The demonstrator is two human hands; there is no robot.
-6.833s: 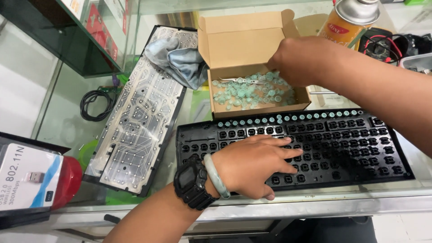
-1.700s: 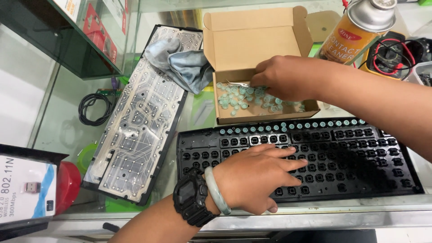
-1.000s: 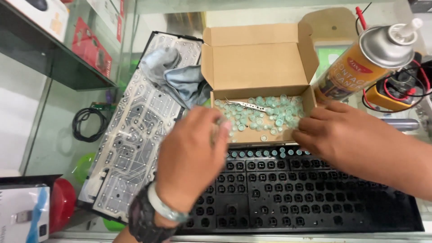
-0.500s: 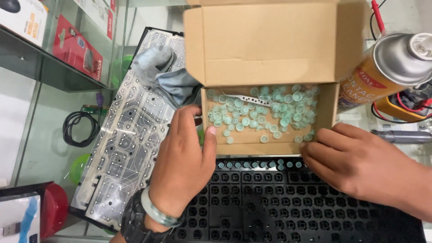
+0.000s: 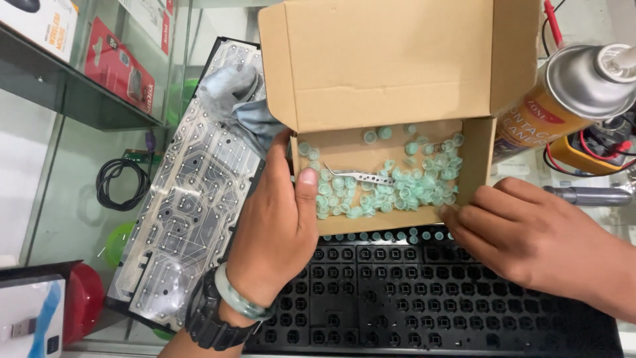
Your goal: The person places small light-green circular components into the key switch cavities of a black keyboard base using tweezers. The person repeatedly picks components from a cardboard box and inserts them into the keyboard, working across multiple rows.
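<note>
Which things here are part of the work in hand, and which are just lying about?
In use:
- cardboard box, gripped by the left hand and touched by the right hand
- pale green rubber domes inside it
- metal tweezers lying on them
- black keyboard frame

Lying about:
- keyboard membrane sheet
- grey cloth
- spray can
- coiled black cable

This is looking like a small electronics repair shop with a sales counter. Boxed computer accessories (image 5: pixel 129 69) are sitting on a glass display shelf (image 5: pixel 79 99) at the left, and the bench (image 5: pixel 73 192) itself is showing as glass. A stripped black keyboard frame (image 5: pixel 424 298) and its membrane circuit sheet (image 5: pixel 192 192) are lying out beside a contact-cleaner spray can (image 5: pixel 563 93). What is probably a yellow multimeter (image 5: pixel 583 156), partly hidden, is sitting behind it.
</note>
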